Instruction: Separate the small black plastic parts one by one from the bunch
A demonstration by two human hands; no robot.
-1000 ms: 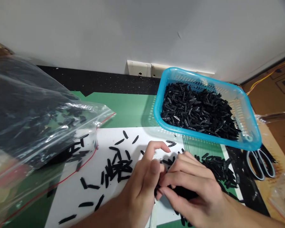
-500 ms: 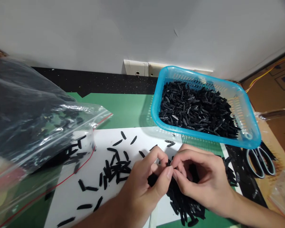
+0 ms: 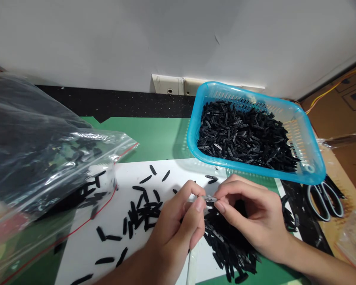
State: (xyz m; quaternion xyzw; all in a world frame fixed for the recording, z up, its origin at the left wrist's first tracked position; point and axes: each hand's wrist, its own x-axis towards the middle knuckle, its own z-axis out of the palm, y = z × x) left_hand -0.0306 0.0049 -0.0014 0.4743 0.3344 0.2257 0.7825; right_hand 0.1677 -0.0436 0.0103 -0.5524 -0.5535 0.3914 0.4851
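My left hand (image 3: 178, 225) and my right hand (image 3: 249, 215) meet above a white sheet (image 3: 112, 221), both pinching one small black plastic strip (image 3: 209, 198) between thumb and forefinger. Under my right hand lies a heap of the same black strips (image 3: 228, 245). More strips (image 3: 142, 209) lie scattered on the sheet to the left of my hands. A blue plastic basket (image 3: 313, 158) full of black strips stands just behind my hands, to the right.
A large clear zip bag (image 3: 41, 150) holding black strips fills the left side. Scissors (image 3: 326, 200) lie right of the basket on a brown surface. A green mat (image 3: 154, 136) lies under the sheet, and a white wall rises at the back.
My hands have lifted off the heap, which now shows under my right hand. A single strip is now held between both hands' fingertips.
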